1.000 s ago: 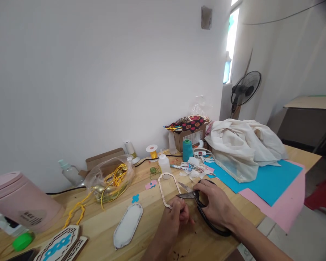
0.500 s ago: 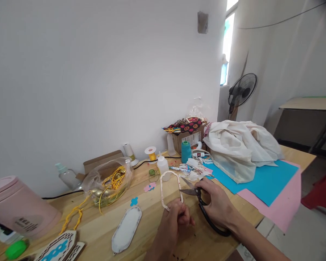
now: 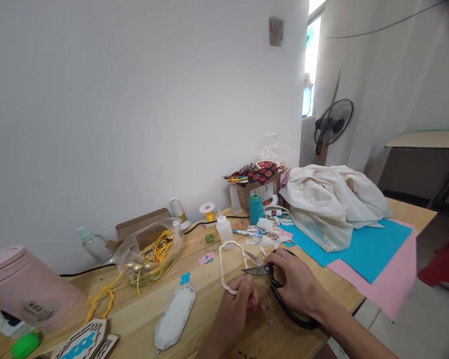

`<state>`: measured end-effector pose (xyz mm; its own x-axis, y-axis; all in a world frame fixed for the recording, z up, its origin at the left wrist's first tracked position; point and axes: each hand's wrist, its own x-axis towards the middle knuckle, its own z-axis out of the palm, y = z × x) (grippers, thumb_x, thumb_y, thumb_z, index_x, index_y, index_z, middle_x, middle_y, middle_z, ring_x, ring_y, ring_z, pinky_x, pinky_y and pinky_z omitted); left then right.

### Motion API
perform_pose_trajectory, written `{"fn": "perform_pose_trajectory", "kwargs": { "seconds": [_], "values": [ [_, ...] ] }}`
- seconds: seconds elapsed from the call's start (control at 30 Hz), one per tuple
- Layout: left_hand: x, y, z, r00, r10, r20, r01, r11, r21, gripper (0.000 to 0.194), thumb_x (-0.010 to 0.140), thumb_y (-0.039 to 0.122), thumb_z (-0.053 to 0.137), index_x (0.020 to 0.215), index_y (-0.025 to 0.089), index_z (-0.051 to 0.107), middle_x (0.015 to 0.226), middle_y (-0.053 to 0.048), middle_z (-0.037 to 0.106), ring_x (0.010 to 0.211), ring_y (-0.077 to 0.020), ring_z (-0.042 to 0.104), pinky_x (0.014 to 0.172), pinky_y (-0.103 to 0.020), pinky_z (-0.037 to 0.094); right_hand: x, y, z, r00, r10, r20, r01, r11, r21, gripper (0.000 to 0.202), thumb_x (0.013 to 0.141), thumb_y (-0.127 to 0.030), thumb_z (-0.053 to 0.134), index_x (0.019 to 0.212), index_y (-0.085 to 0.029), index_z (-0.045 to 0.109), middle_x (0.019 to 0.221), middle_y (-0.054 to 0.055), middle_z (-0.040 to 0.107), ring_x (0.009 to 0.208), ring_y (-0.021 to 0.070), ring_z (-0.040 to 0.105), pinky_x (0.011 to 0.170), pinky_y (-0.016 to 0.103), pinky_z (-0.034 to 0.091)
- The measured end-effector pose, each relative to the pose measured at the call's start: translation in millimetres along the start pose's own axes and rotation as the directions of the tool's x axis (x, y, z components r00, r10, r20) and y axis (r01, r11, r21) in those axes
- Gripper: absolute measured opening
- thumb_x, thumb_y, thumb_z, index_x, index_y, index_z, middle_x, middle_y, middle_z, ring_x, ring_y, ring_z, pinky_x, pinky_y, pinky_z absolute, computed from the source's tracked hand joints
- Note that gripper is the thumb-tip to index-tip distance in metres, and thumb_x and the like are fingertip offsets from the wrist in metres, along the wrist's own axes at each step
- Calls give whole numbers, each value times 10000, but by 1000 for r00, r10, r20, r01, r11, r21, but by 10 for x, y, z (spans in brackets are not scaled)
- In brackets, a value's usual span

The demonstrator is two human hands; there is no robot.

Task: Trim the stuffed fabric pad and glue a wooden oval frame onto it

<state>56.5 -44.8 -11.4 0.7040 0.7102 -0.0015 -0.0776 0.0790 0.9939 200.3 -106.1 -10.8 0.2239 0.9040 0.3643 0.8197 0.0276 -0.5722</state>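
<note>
My left hand (image 3: 243, 298) is closed on the lower end of a thin pale frame (image 3: 222, 267) with a scalloped outline, held above the wooden table. In my right hand (image 3: 297, 279) is a pair of black-handled scissors (image 3: 260, 269), blades apart, their tips at the frame's right side. A white padded oval piece (image 3: 175, 317) lies on the table to the left, with a blue flower cutout (image 3: 185, 278) just beyond it. Pink and blue cutouts (image 3: 205, 258) lie farther back.
Behind stand a white squeeze bottle (image 3: 224, 229), a teal thread cone (image 3: 256, 209) and a filled cardboard box (image 3: 264, 192). White cloth (image 3: 322, 199) rests on blue paper (image 3: 374, 249) at right. At left are a bag of yellow cord (image 3: 159, 249) and a pink bin (image 3: 30, 289).
The frame has tilted and shifted slightly left and down in my left hand. The scissor blades have moved a little left and lower, still apart.
</note>
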Motion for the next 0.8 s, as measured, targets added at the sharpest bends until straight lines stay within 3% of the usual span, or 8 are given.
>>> {"fn": "perform_pose_trajectory", "kwargs": {
  "seconds": [0.27,0.47,0.8],
  "values": [
    [-8,8,21,1000,-17,2,17,999,-39,420,805,392,397,434,230,285,408,87,223,397,-86,211,535,-281,398,20,-21,25,998,64,-20,-64,998,-13,232,542,-80,503,725,-219,532,750,4,520,703,166,496,590,238,353],
    [-61,-39,108,998,-51,21,51,999,-4,438,786,433,413,411,226,325,375,82,247,380,-93,269,523,-289,387,95,40,35,979,159,-130,-164,986,-35,286,585,-86,466,839,-197,536,801,47,519,765,209,486,646,294,348],
    [-5,3,-6,1000,-5,-20,4,999,-52,349,839,354,352,526,203,383,440,76,312,441,-101,322,544,-261,349,-18,-7,5,991,63,-115,-62,998,13,262,554,-82,463,787,-202,464,799,35,481,764,193,464,657,278,360]
  ]
}}
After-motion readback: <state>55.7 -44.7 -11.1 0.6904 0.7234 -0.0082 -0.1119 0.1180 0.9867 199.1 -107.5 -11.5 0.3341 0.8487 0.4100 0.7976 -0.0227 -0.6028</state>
